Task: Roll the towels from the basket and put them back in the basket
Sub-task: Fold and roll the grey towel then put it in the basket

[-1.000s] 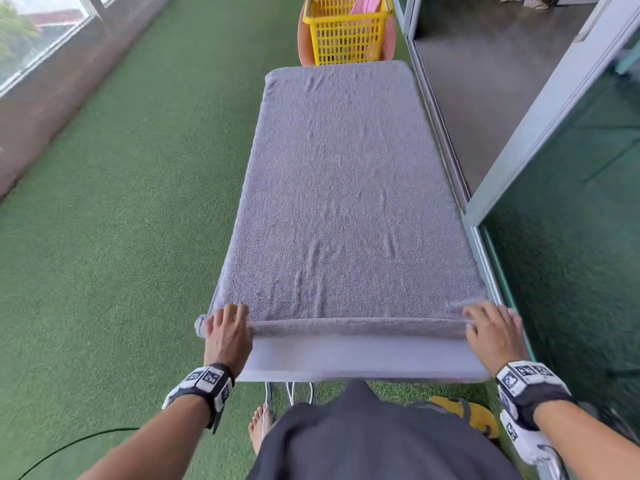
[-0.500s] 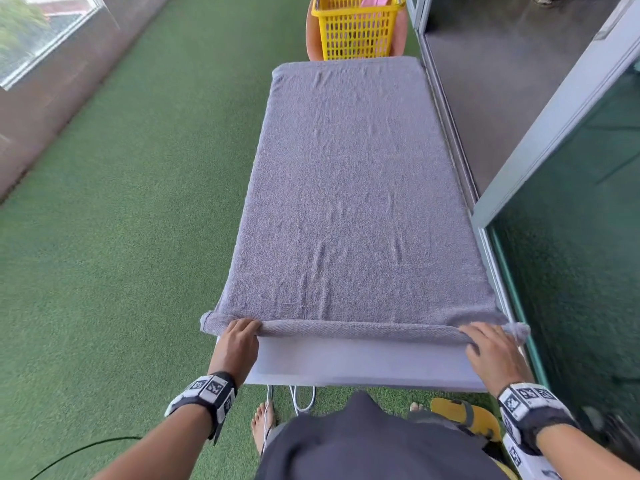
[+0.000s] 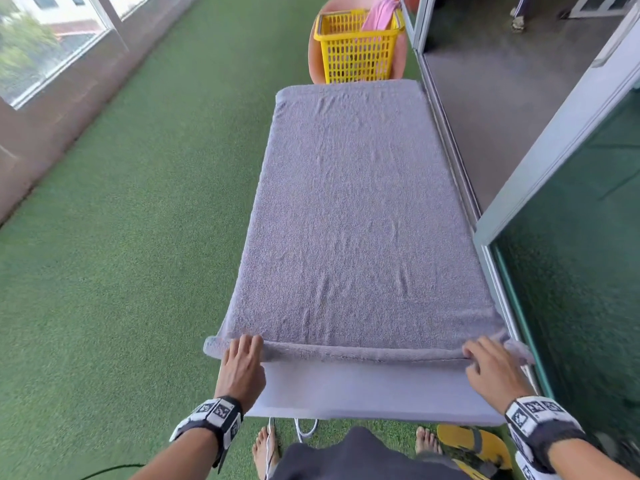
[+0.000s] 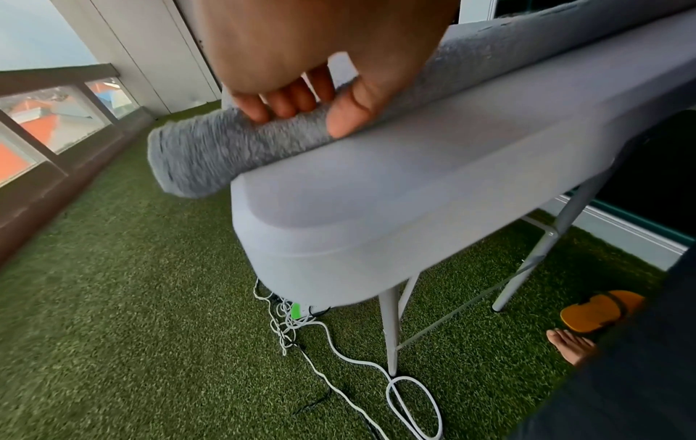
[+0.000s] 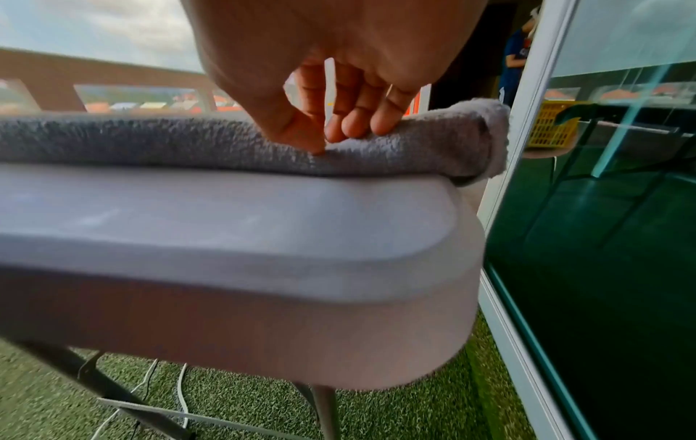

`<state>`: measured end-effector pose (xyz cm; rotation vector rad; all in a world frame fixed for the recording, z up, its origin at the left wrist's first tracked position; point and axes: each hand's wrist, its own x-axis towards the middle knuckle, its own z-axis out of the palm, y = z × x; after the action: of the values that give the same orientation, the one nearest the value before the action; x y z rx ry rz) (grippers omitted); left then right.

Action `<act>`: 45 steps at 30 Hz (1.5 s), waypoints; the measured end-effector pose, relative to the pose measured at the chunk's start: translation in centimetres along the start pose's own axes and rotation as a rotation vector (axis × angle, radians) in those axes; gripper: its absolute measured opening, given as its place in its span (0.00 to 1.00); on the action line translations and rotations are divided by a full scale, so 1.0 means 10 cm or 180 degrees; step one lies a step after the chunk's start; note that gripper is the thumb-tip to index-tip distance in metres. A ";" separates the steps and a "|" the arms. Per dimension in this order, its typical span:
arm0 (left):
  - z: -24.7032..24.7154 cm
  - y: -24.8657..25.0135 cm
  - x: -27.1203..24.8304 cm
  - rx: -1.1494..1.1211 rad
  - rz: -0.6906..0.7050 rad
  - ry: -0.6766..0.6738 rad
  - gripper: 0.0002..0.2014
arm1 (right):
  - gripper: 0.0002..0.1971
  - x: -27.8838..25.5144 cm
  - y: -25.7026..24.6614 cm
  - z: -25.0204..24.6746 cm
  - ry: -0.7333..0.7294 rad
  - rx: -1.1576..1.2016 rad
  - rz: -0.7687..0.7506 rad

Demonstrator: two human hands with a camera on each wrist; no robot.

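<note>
A grey towel [image 3: 349, 216] lies spread along the white folding table [image 3: 363, 393], its near edge turned into a thin roll [image 3: 360, 353]. My left hand [image 3: 242, 362] grips the roll's left end [image 4: 226, 148], fingers over the top and thumb at the front. At the right end [image 5: 433, 148] of the roll my right hand [image 3: 491, 365] pinches the fabric with curled fingertips. A yellow basket [image 3: 356, 50] stands beyond the table's far end with a pink towel [image 3: 379, 15] hanging out of it.
Green artificial turf [image 3: 121, 254] covers the floor to the left. A glass sliding door [image 3: 568, 271] and its frame run close along the table's right side. White cables [image 4: 339, 357] lie under the table. A yellow sandal [image 3: 474, 445] sits by my bare feet.
Both hands have rolled the towel's near edge a little further away from me, baring more white tabletop in front. The camera view has tilted up, showing more of the basket.
</note>
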<state>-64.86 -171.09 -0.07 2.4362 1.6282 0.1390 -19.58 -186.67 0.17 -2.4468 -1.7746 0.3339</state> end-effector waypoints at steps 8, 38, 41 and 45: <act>0.02 -0.09 0.19 -0.0125 0.0204 0.0118 0.15 | 0.14 0.11 0.07 0.11 0.0214 0.0069 0.0114; 0.16 -0.07 0.15 0.0030 0.0347 -0.0202 0.25 | 0.28 0.07 -0.01 0.18 -0.0141 0.0135 -0.0022; -0.03 0.01 0.31 -0.0102 0.0267 -0.0036 0.10 | 0.25 0.15 -0.09 0.00 -0.0241 0.0040 0.0236; -0.18 0.07 0.63 0.0009 -0.0136 -0.0153 0.14 | 0.14 0.59 -0.15 -0.24 -0.0154 -0.0051 0.0404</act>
<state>-62.11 -165.31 1.61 2.3857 1.6598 0.0711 -18.62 -180.54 2.09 -2.5904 -1.6495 0.3944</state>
